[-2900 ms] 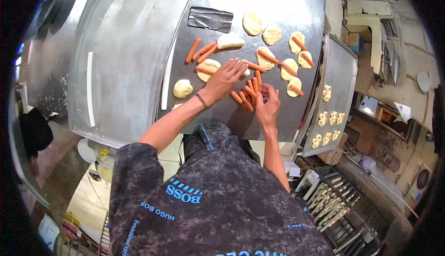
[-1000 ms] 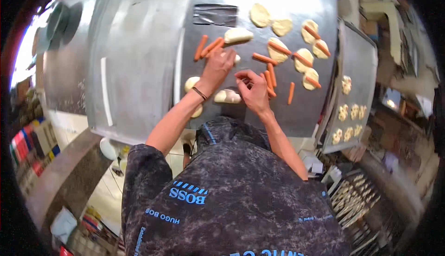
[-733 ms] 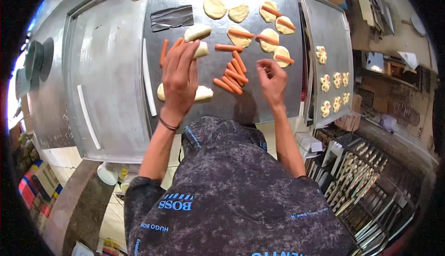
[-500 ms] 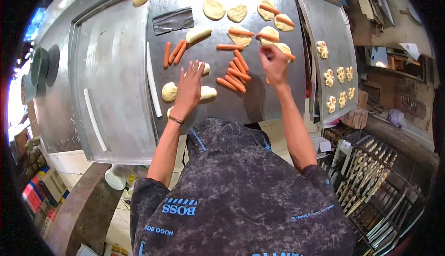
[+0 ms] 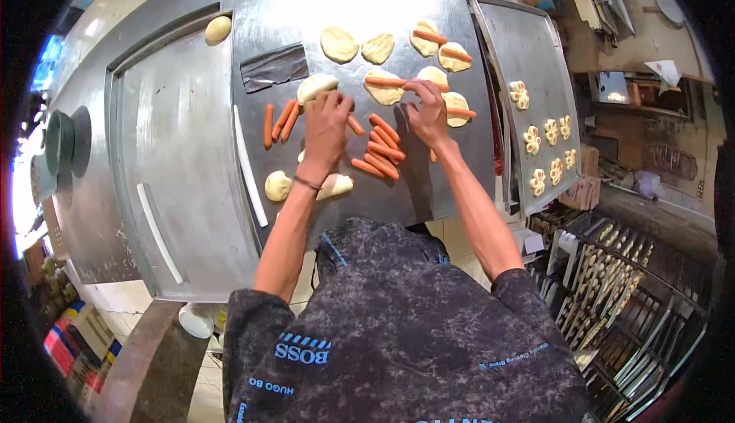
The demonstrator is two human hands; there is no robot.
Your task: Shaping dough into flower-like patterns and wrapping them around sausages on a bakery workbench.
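Note:
My left hand (image 5: 326, 126) lies palm down on the steel table (image 5: 191, 155), fingers apart, just below an oval dough piece (image 5: 315, 86) and beside a loose pile of orange sausages (image 5: 379, 151). My right hand (image 5: 427, 113) pinches one sausage (image 5: 432, 85) and holds it across a flat dough round (image 5: 435, 75). Several other flat rounds lie beyond, some topped with a sausage (image 5: 385, 82). Three sausages (image 5: 279, 120) lie to the left of my left hand. Two dough balls (image 5: 277, 186) sit near my left wrist.
A metal tray (image 5: 528, 48) on the right holds several shaped pastries (image 5: 545, 130). A dark plastic sheet (image 5: 274, 67) and a lone dough ball (image 5: 218, 29) lie at the back. A long white strip (image 5: 249, 166) lies left of the sausages. A tray rack (image 5: 628, 300) stands at the lower right.
My left hand has moved forward from the dough balls to the sausage pile. My right hand shifted slightly left, setting a sausage on another dough round. The view also shifted.

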